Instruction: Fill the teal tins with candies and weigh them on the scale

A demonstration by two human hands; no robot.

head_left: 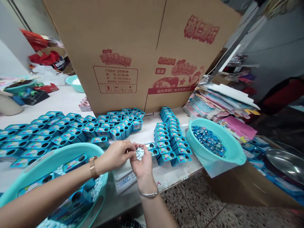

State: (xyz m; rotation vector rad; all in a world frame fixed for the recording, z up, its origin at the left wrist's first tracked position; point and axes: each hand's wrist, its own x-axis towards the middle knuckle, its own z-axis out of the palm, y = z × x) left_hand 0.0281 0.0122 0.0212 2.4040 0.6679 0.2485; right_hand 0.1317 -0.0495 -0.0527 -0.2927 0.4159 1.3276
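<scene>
Pellets (140,154), little, round and pale blue, sat in a heap in the cupped right hand (142,162), just above the right side of the flat white weighing scale (125,182). From my faraway seat I saw that palm face up with its fingers half curled, and I think it made a small bowl so nothing would roll off. Above the scale too, the left hand (120,153) was palm down, its thumb and fingertips close together at the edge of the heap. I could not tell if they pinched a pellet or only touched the pile. The left arm slanted in from the left of the scale, and the right arm pointed away from me beside it.

Left of the scale stood a big oval teal plastic tub (97,152) with more pellets inside, near, I guess, so a hand could get there fast. Blue boxes with round dark holes (96,142) stood past the scale on both sides, lined up, maybe, to save room. Well right of the scale, a round teal plastic bowl (226,134) kept shiny blue bits (209,142) together.
</scene>
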